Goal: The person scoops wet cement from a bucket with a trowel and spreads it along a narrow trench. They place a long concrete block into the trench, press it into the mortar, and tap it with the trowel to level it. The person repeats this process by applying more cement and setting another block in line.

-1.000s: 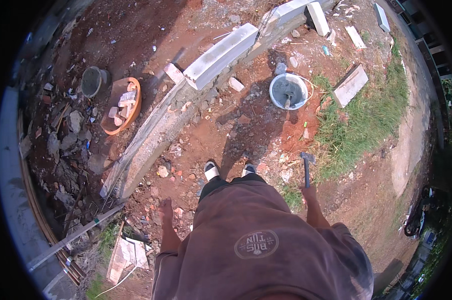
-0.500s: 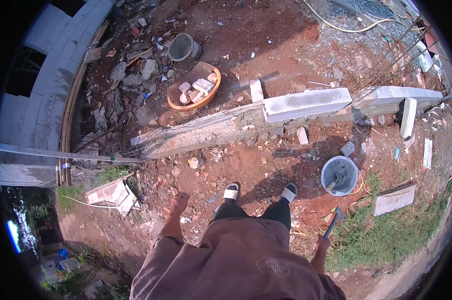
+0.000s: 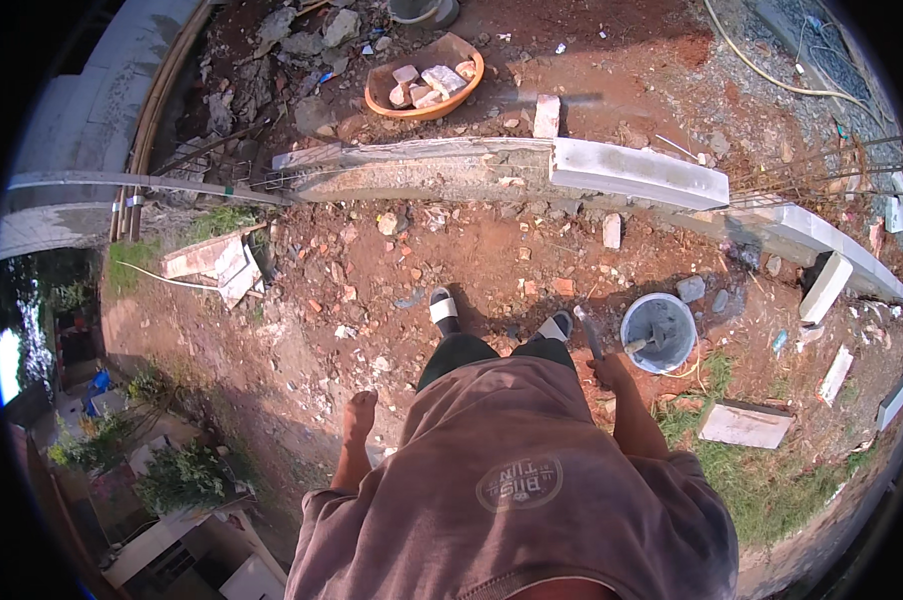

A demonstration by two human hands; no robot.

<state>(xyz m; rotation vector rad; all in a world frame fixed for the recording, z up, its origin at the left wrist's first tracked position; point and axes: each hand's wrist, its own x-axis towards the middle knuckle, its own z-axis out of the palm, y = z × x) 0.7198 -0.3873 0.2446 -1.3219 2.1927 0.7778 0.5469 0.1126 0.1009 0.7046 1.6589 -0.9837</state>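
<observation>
My right hand (image 3: 610, 373) is closed round the handle of a hammer (image 3: 592, 335), which points away from me past my right foot. Just right of it stands a light-coloured bucket (image 3: 627, 318) holding wet grey mortar (image 3: 664, 322). A trowel (image 3: 636, 346) rests inside, its handle at the near left rim. My left hand (image 3: 362, 402) hangs by my left side with its fingers curled, and nothing shows in it. Ahead, a long pale block (image 3: 637, 174) lies on top of the low wall (image 3: 402, 176).
Beyond the wall sits an orange tub (image 3: 422, 112) of broken pieces, near a grey bucket (image 3: 420, 10). A slanted block (image 3: 826, 288) and a flat slab (image 3: 745, 425) lie to the right. Rubble covers the soil. Broken boards (image 3: 234, 265) lie left; thin rods (image 3: 822, 165) jut out at right.
My right hand has swung forward and inward with the hammer, from beside the grass to beside the bucket. My view has tilted, and my feet have shifted slightly.
</observation>
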